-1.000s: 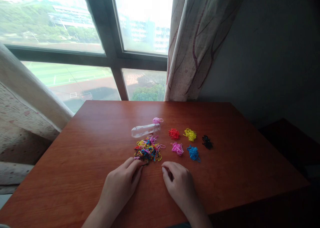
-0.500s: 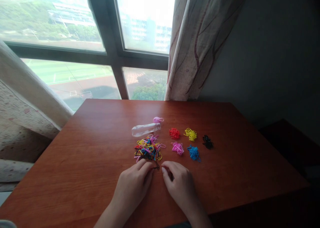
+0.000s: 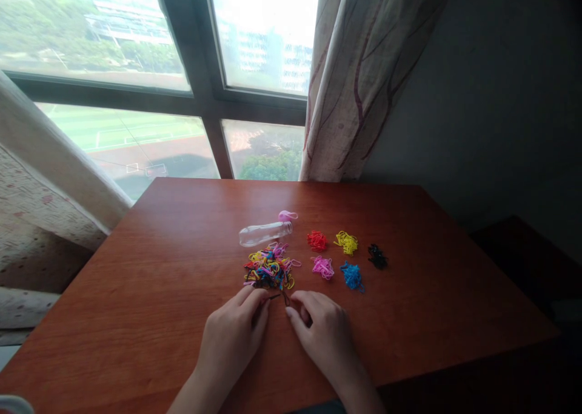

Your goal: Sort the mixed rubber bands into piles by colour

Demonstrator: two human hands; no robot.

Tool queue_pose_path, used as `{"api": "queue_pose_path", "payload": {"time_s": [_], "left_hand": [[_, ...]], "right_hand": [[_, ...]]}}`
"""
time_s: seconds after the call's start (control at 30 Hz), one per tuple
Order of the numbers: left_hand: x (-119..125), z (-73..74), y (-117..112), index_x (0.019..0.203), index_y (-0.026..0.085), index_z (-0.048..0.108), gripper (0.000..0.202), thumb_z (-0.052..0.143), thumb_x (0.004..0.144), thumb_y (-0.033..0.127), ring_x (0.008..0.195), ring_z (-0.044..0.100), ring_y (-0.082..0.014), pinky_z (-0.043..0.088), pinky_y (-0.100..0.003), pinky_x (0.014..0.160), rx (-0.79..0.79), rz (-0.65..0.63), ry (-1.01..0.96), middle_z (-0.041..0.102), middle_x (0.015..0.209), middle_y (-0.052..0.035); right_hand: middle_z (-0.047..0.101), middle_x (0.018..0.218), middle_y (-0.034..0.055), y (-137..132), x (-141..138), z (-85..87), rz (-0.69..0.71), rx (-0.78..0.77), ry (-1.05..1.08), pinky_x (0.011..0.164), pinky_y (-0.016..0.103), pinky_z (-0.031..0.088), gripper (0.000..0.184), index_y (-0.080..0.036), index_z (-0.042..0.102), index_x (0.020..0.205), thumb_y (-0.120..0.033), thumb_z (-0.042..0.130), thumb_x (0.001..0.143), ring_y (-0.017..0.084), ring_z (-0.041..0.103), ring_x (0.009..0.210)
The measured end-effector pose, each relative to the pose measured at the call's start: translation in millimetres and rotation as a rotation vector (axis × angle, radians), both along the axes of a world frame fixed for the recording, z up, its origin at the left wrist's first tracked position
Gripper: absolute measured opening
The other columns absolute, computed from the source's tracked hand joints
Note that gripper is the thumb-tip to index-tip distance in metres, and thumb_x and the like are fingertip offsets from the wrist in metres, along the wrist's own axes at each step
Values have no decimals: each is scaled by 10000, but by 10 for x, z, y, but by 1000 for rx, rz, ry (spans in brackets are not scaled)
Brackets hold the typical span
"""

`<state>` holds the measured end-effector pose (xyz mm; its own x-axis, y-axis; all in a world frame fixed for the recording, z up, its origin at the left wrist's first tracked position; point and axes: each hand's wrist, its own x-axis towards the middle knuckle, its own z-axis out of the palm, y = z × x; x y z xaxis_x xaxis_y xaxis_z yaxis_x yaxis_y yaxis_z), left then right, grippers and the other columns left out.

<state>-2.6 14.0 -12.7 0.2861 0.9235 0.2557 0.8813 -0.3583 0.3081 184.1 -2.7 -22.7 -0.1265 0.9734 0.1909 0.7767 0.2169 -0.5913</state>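
My left hand (image 3: 236,323) is closed in a pinch, with a small black rubber band (image 3: 274,296) sticking out from its fingertips. Just right of it, my right hand (image 3: 321,326) pinches another dark rubber band (image 3: 286,300). A narrow gap separates the two bands. Right beyond my fingers lies a mixed pile of rubber bands (image 3: 269,267) in pink, yellow, blue, red and black. To its right are single-colour piles: red bands (image 3: 317,240), yellow bands (image 3: 347,243), pink bands (image 3: 322,268), blue bands (image 3: 352,276) and black bands (image 3: 377,256).
A clear plastic bottle (image 3: 261,234) lies on its side behind the mixed pile, its pink cap (image 3: 286,216) by its mouth. The wooden table (image 3: 136,293) reaches to the window. A white rim (image 3: 16,403) shows at the bottom left corner.
My left hand has drawn back slightly to the left with a black band. My right hand has moved a little left, and a dark band now shows at its fingertips.
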Motion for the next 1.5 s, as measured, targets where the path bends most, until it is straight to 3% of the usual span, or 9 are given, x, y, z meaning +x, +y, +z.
{"api": "queue_pose_path", "payload": {"time_s": [0.63,0.83,1.0,1.13,1.23,1.33,1.5], "left_hand": [[-3,1,29,938,255,673,217,458,930,282,817,726,-175,543,-233,657,-18,-17,-86,755,965,-15],[-10,5,22,950,264,663,215,448,943,284,807,728,-168,533,-231,646,-29,-14,-85,753,972,-1],[-26,-7,20,959,271,655,203,452,948,289,807,730,-174,526,-244,632,-51,-22,-86,749,979,9],[-35,-20,28,968,268,655,205,452,952,294,815,732,-191,536,-269,634,-52,-27,-70,744,998,3],[-36,-21,28,973,265,653,207,447,954,286,813,731,-188,542,-272,648,-58,-26,-75,742,999,2],[-37,-24,22,971,269,653,205,449,954,283,831,731,-188,540,-270,653,-55,-27,-75,742,1000,6],[-41,-35,19,971,277,653,199,455,952,292,861,731,-190,534,-264,658,-26,-28,-85,744,1004,8]], "right_hand": [[634,696,-13,24,-40,-60,-32,78,-44,608,246,349,149,-227,607,791,-136,527,878,149,593,641],[606,647,-14,-19,12,-30,-74,75,161,573,220,384,160,-216,635,806,-195,508,901,136,569,583],[631,660,3,25,522,-17,-319,94,276,546,212,440,248,-207,678,834,-383,530,927,142,583,570],[662,678,31,213,1236,-41,-559,150,102,574,248,454,315,-194,700,869,-474,556,876,172,609,594],[665,664,49,370,1643,-60,-620,169,-25,575,270,441,355,-188,703,855,-501,537,848,185,608,585],[674,672,54,469,1818,-80,-623,177,-96,588,276,437,367,-194,705,844,-507,513,835,191,619,596],[680,684,56,485,1844,-130,-623,168,-163,585,276,425,379,-196,717,862,-499,491,836,204,639,620]]}}
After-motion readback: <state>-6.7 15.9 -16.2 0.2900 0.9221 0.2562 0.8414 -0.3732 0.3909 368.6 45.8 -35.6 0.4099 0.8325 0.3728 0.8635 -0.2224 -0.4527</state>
